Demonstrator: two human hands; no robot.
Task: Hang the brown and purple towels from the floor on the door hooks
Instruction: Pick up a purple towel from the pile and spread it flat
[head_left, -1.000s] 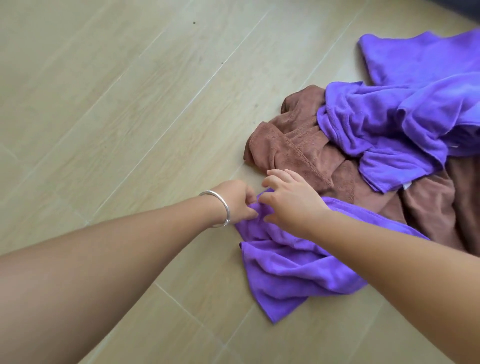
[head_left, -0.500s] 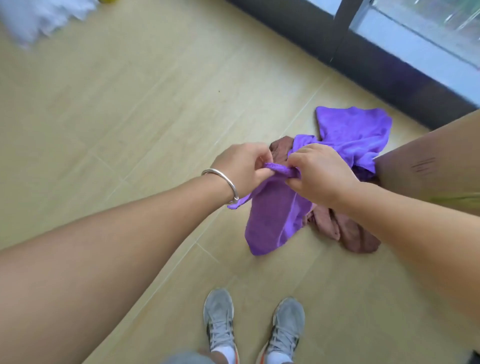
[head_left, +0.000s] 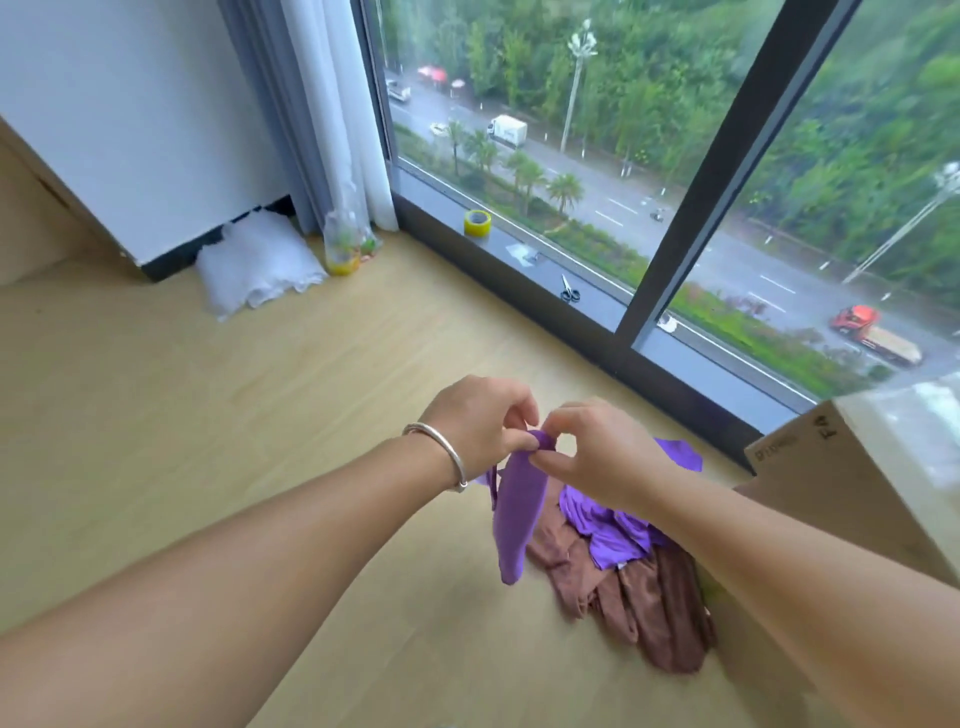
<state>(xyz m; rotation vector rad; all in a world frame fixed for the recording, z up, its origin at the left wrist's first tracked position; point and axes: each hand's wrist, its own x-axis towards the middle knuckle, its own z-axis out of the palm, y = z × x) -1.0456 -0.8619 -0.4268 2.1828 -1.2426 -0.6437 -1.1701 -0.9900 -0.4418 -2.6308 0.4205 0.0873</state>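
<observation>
A purple towel (head_left: 517, 514) hangs in the air, pinched at its top edge by both hands. My left hand (head_left: 480, 423), with a silver bangle on the wrist, grips the edge from the left. My right hand (head_left: 597, 452) grips it from the right, fingers touching the same fold. Below on the wooden floor lies a heap of more purple towels (head_left: 618, 530) on top of brown towels (head_left: 649, 608). No door or hooks are in view.
A cardboard box (head_left: 852, 488) stands right of the heap. A floor-to-ceiling window (head_left: 644, 208) runs along the far side, with a yellow tape roll (head_left: 477, 223) and scissors (head_left: 569, 290) on its sill. A white pillow (head_left: 254, 262), a bottle (head_left: 343, 244) and curtains (head_left: 332, 104) fill the far corner.
Both hands have lifted the purple towel off the floor heap and raised it. The view has risen from the floor to show the window and corner.
</observation>
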